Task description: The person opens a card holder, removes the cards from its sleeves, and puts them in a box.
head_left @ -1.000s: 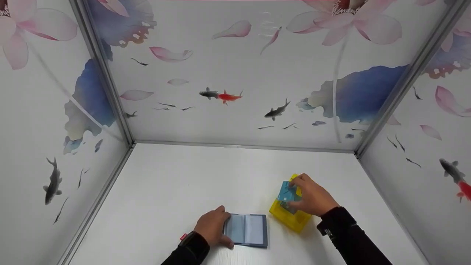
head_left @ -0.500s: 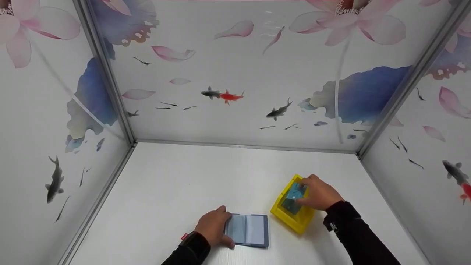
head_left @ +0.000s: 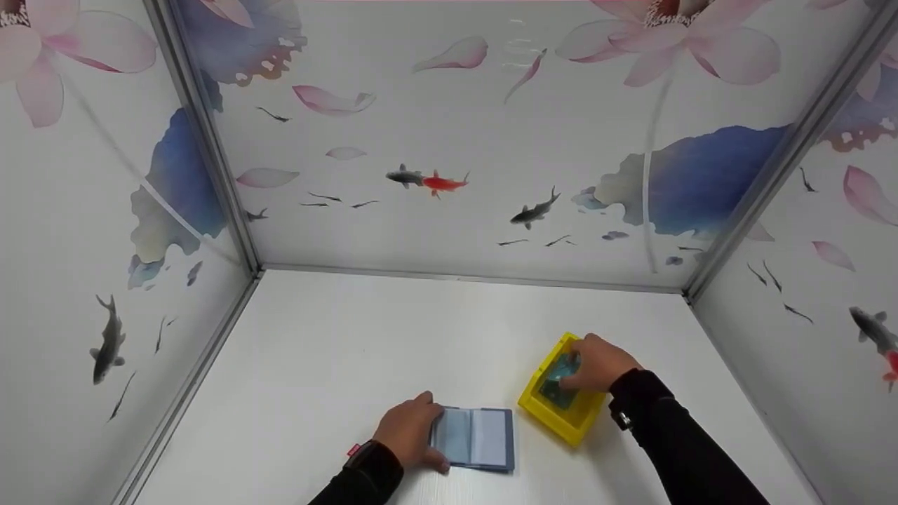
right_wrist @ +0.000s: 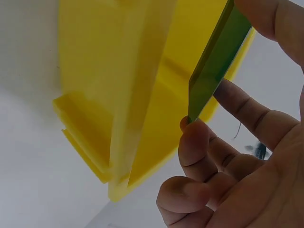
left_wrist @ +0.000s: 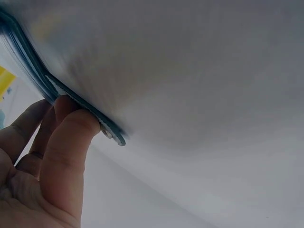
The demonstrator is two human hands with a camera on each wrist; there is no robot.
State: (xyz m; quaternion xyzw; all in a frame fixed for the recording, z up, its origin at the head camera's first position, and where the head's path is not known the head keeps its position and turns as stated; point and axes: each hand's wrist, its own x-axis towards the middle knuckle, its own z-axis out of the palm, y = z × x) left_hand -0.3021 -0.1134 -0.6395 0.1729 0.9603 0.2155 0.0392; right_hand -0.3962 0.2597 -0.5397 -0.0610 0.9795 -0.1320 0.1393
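A blue card holder [head_left: 491,438] lies spread on the white table, its clear sleeves facing up. My left hand [head_left: 409,431] grips its left edge, and the left wrist view shows thumb and fingers either side of the cover [left_wrist: 88,104], close to a metal snap. To the right, my right hand [head_left: 603,365] reaches into a yellow plastic box [head_left: 558,428] and pinches a blue-green card [right_wrist: 218,66] between thumb and fingers. In the head view the card is low inside the box, over a darker green card [head_left: 556,398] that is partly covered.
The white table [head_left: 337,337] is enclosed by printed panels at the back [head_left: 449,231], left [head_left: 56,245] and right [head_left: 779,351], joined by grey metal strips. The yellow box stands just right of the card holder, set at an angle.
The right hand has lowered the card from above the box down into it. The left hand still holds the card holder in place; the view has shifted slightly.
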